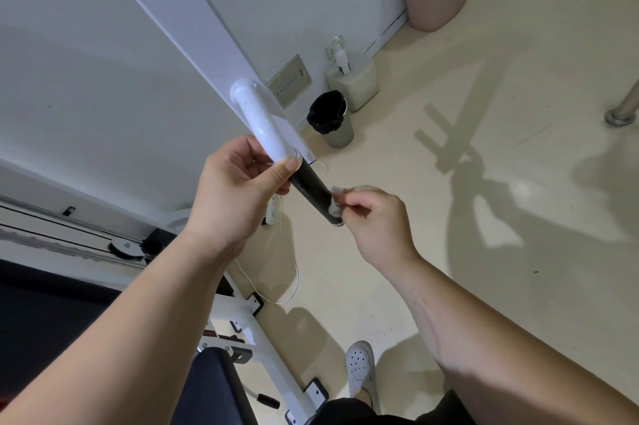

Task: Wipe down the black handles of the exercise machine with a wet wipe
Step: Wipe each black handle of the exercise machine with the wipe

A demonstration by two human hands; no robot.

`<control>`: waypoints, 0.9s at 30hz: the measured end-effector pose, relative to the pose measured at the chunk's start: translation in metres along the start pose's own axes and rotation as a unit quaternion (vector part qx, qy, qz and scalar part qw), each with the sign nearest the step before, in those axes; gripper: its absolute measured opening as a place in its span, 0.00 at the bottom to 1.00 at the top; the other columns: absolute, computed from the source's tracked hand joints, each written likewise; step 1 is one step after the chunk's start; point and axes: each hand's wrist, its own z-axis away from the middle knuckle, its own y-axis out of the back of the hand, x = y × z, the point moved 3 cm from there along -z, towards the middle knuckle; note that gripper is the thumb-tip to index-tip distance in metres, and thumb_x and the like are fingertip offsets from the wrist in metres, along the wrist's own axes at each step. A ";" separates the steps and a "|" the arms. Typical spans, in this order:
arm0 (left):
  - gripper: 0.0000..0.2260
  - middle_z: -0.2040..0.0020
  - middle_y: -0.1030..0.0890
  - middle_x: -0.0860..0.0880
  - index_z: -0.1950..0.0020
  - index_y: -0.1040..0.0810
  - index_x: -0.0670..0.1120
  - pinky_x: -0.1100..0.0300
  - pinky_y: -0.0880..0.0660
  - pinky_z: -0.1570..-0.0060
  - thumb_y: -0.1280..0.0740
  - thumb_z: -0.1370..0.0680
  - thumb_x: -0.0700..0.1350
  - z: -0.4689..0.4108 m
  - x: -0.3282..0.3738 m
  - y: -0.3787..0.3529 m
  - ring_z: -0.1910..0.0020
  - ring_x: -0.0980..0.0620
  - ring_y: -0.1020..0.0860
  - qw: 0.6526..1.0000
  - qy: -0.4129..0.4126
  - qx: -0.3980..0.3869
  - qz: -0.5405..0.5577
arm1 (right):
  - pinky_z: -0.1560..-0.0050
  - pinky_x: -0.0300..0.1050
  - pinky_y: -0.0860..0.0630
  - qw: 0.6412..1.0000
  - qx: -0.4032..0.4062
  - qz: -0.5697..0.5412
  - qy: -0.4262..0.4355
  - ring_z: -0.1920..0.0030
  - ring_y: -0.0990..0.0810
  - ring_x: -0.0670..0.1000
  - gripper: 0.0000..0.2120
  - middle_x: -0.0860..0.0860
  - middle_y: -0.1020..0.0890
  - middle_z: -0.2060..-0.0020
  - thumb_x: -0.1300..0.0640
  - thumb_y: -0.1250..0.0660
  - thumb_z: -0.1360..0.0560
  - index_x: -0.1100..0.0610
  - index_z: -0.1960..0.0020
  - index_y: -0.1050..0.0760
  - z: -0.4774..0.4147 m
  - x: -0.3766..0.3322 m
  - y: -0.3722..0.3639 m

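As right hand (pixel 377 220) pinches wipe (pixel 334 201) — bin (pixel 332 120) stands beyond.

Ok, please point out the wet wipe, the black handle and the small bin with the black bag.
wet wipe (pixel 334 206): head view, on the crumpled white wad.
black handle (pixel 312 184): head view, on its bare middle stretch.
small bin (pixel 341 136): head view, on its grey wall under the bag.

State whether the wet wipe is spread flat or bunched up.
Bunched up: the wet wipe is a wad pinched by the right hand against the black handle.
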 end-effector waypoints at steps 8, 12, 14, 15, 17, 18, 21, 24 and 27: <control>0.09 0.59 0.18 0.37 0.50 0.22 0.33 0.57 0.22 0.62 0.26 0.25 0.36 -0.010 -0.005 -0.002 0.67 0.50 0.22 0.998 -0.035 -0.048 0.038 | 0.46 0.51 0.19 0.995 0.080 -0.033 0.051 0.46 0.16 0.49 0.06 0.50 0.14 0.54 0.63 0.27 0.28 0.57 0.53 0.13 0.007 -0.025 -0.011; 0.08 0.61 0.19 0.40 0.56 0.23 0.37 0.56 0.22 0.62 0.25 0.26 0.37 -0.021 -0.012 0.007 0.67 0.48 0.22 0.994 -0.040 -0.092 0.046 | 0.44 0.50 0.21 0.987 0.156 -0.029 -0.031 0.46 0.15 0.48 0.09 0.50 0.13 0.57 0.68 0.26 0.28 0.55 0.58 0.13 0.025 0.016 -0.019; 0.08 0.62 0.19 0.41 0.61 0.23 0.42 0.54 0.23 0.62 0.24 0.27 0.36 -0.027 -0.014 0.013 0.66 0.46 0.22 0.988 -0.051 -0.135 0.057 | 0.42 0.48 0.22 0.982 0.178 -0.020 -0.063 0.45 0.15 0.45 0.07 0.50 0.13 0.57 0.68 0.25 0.28 0.56 0.58 0.13 0.032 0.023 -0.025; 0.10 0.62 0.19 0.42 0.62 0.23 0.44 0.54 0.24 0.62 0.24 0.27 0.36 -0.031 -0.015 0.014 0.66 0.45 0.22 0.984 -0.056 -0.155 0.062 | 0.42 0.46 0.22 0.979 0.189 -0.016 -0.069 0.46 0.15 0.44 0.07 0.50 0.12 0.57 0.68 0.26 0.27 0.57 0.58 0.13 0.034 0.021 -0.027; 0.10 0.64 0.20 0.45 0.63 0.23 0.44 0.53 0.25 0.62 0.24 0.28 0.35 -0.036 -0.016 0.016 0.65 0.45 0.23 0.979 -0.062 -0.183 0.072 | 0.49 0.39 0.22 0.978 0.201 -0.017 -0.057 0.47 0.15 0.43 0.06 0.50 0.12 0.56 0.68 0.27 0.27 0.59 0.57 0.14 0.033 0.001 -0.032; 0.09 0.65 0.20 0.46 0.62 0.22 0.43 0.53 0.25 0.62 0.24 0.28 0.35 -0.038 -0.016 0.017 0.65 0.45 0.23 0.975 -0.068 -0.196 0.077 | 0.52 0.36 0.22 0.977 0.206 -0.025 -0.039 0.47 0.15 0.43 0.06 0.50 0.13 0.56 0.68 0.27 0.26 0.60 0.57 0.14 0.032 -0.014 -0.035; 0.07 0.66 0.19 0.47 0.60 0.21 0.42 0.51 0.25 0.62 0.24 0.28 0.36 -0.040 -0.016 0.019 0.65 0.44 0.24 0.965 -0.085 -0.229 0.092 | 0.48 0.38 0.20 0.973 0.226 0.003 0.052 0.48 0.15 0.43 0.05 0.50 0.13 0.54 0.65 0.27 0.26 0.57 0.57 0.14 0.027 -0.062 -0.046; 0.07 0.67 0.20 0.50 0.60 0.20 0.43 0.54 0.26 0.63 0.24 0.27 0.37 -0.040 -0.016 0.022 0.66 0.46 0.24 0.959 -0.095 -0.249 0.096 | 0.48 0.38 0.21 0.959 0.264 0.008 0.100 0.50 0.15 0.43 0.06 0.49 0.14 0.55 0.67 0.27 0.26 0.57 0.57 0.14 0.028 -0.072 -0.055; 0.06 0.68 0.20 0.51 0.58 0.20 0.41 0.59 0.26 0.64 0.24 0.27 0.38 -0.042 -0.017 0.025 0.68 0.49 0.24 0.956 -0.099 -0.260 0.092 | 0.44 0.47 0.20 0.949 0.310 0.004 0.056 0.48 0.14 0.46 0.12 0.50 0.14 0.58 0.69 0.26 0.28 0.52 0.62 0.15 0.041 -0.032 -0.061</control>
